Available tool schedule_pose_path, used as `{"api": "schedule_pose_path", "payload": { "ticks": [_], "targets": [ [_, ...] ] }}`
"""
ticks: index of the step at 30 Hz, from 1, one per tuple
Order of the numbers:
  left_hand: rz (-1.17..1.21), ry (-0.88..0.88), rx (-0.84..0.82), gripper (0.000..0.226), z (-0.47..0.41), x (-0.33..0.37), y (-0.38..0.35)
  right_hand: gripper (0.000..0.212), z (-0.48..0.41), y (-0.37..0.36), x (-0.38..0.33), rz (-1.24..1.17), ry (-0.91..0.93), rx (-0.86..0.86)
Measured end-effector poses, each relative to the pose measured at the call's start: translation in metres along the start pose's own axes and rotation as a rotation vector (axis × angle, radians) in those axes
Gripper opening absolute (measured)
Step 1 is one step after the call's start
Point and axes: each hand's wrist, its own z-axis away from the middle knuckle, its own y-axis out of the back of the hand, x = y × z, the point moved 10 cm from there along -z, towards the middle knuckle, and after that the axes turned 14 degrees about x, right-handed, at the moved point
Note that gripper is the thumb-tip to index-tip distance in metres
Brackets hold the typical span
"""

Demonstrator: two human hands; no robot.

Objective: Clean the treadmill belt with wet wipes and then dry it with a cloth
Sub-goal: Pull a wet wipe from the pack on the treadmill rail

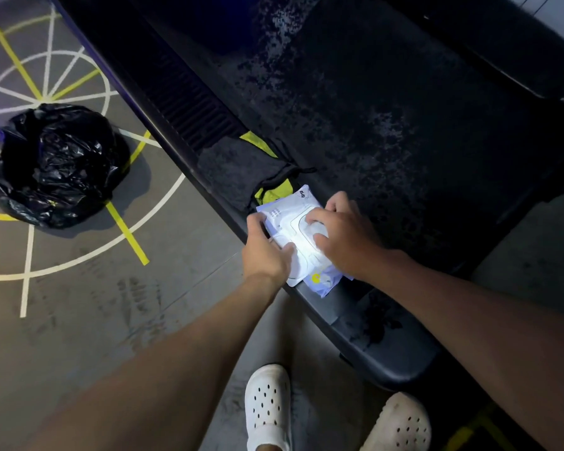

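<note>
A white pack of wet wipes (293, 222) lies on the treadmill's left side rail near its rear end. My left hand (266, 252) grips the pack's near left edge. My right hand (342, 236) rests on top of it, fingers over the round lid. The black treadmill belt (388, 125) stretches away to the upper right and shows patchy wet marks. A dark grey cloth with yellow-green trim (235, 170) lies on the side rail just beyond the pack.
A black bin bag (51, 164) stands open on the grey floor to the left, over white and yellow floor lines. My two white clogs (267, 405) stand on the floor behind the treadmill's rear end cap (388, 349).
</note>
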Motion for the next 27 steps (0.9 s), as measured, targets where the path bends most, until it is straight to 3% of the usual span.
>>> {"api": "schedule_pose_path", "payload": {
  "ticks": [2,7,10,14,18,20,21,24,27],
  "targets": [
    [-0.030,-0.043,0.010,0.048,0.000,0.004,0.002,0.010,-0.005,0.006,-0.006,0.014,0.047,0.085],
    [-0.078,-0.131,-0.018,0.047,0.002,0.019,0.002,0.026,0.009,0.008,-0.021,0.051,0.239,0.035],
    [-0.121,-0.151,-0.041,0.049,0.003,0.024,-0.001,0.007,0.020,0.018,-0.014,-0.015,0.192,0.053],
    [-0.165,-0.117,-0.066,0.055,0.001,0.025,-0.004,0.024,0.010,0.016,-0.007,-0.007,0.047,0.032],
    [-0.172,-0.071,-0.082,0.055,-0.001,0.023,-0.006,0.017,0.002,0.008,-0.013,0.169,0.051,-0.050],
    [-0.176,-0.067,-0.083,0.054,-0.001,0.023,-0.007,0.008,0.003,0.008,-0.021,0.243,0.108,-0.002],
    [-0.179,-0.067,-0.085,0.054,-0.001,0.023,-0.007,0.009,0.004,0.009,-0.025,0.268,0.135,0.044],
    [-0.190,-0.067,-0.088,0.055,-0.001,0.024,-0.006,0.042,0.003,0.000,-0.022,0.300,0.142,0.079],
    [-0.203,-0.059,-0.084,0.055,-0.001,0.024,-0.005,0.043,-0.001,-0.005,-0.028,0.281,0.177,0.105]
  ]
}}
